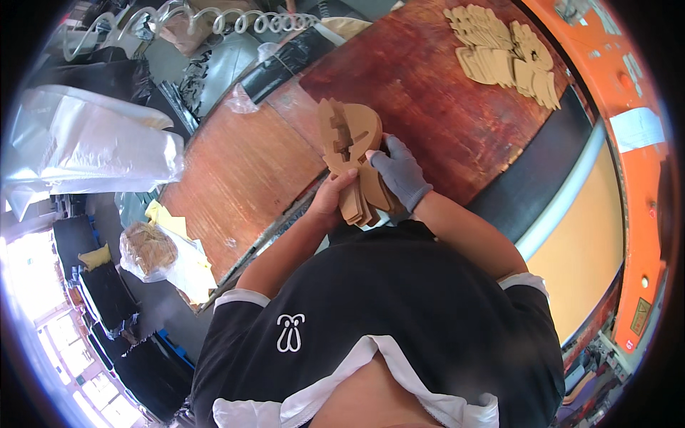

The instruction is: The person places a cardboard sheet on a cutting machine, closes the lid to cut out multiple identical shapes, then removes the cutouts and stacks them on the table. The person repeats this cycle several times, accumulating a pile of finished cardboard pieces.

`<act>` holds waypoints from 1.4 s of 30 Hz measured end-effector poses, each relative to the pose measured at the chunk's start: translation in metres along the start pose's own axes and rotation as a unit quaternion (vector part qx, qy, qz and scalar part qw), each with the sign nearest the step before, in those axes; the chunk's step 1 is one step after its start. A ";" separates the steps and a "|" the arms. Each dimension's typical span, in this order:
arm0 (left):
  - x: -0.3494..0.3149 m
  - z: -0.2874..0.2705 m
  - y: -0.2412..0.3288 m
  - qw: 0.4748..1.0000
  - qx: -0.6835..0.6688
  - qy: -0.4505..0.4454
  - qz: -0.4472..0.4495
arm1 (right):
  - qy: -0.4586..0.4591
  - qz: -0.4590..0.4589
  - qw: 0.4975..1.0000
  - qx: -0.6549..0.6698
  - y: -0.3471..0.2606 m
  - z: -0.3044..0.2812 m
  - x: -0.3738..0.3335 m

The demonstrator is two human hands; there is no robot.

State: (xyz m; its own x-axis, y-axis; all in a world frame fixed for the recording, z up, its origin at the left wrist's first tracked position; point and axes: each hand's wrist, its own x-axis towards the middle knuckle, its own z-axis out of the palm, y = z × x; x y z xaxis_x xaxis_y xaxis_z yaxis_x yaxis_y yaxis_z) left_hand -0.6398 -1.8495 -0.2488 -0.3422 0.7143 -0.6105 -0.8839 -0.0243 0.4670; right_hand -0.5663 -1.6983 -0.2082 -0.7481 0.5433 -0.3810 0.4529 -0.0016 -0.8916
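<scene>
Both of my hands hold a stack of tan die-cut pieces [372, 184] in front of my body. The pieces are flat with curved, notched outlines, and their layers fan apart at the lower end. My left hand [334, 194] is bare and closed on the stack's left side, its thumb lying on top. A grey glove covers much of my right hand [401, 171], which grips the right side with its fingertips showing bare. The fingers under the stack are hidden. On a dark red board [428, 100] at the far right lie more stacks of similar tan cut pieces [492, 53].
A wooden board [242, 182] lies left of the red one. Clear plastic sheeting [93, 143] hangs at the left, above a bagged brown bundle [148, 250]. An orange machine frame [606, 78] curves along the right. A coiled clear hose [228, 20] crosses the back.
</scene>
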 end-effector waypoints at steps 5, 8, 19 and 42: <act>-0.002 -0.045 0.030 0.991 -0.029 -0.127 0.018 | 0.048 -0.085 0.992 -0.078 -0.010 0.045 -0.007; -0.023 -0.084 0.057 0.986 -0.033 -0.160 0.018 | -0.091 -0.060 0.964 0.243 -0.014 0.090 -0.014; -0.103 -0.259 0.108 0.976 -0.142 0.070 0.147 | -0.401 0.177 0.869 0.229 -0.018 0.301 0.069; -0.160 -0.492 0.093 0.934 0.157 0.320 0.010 | -0.263 0.134 0.950 -0.101 0.010 0.275 0.096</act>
State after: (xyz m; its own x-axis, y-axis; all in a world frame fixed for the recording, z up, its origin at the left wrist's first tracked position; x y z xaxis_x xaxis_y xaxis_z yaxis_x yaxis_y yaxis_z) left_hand -0.8242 -2.3099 -0.4222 -0.5676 0.1494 -0.8097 -0.7720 0.2452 0.5864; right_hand -0.7668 -1.8770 -0.3213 -0.7076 0.0503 -0.7048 0.7054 0.1085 -0.7005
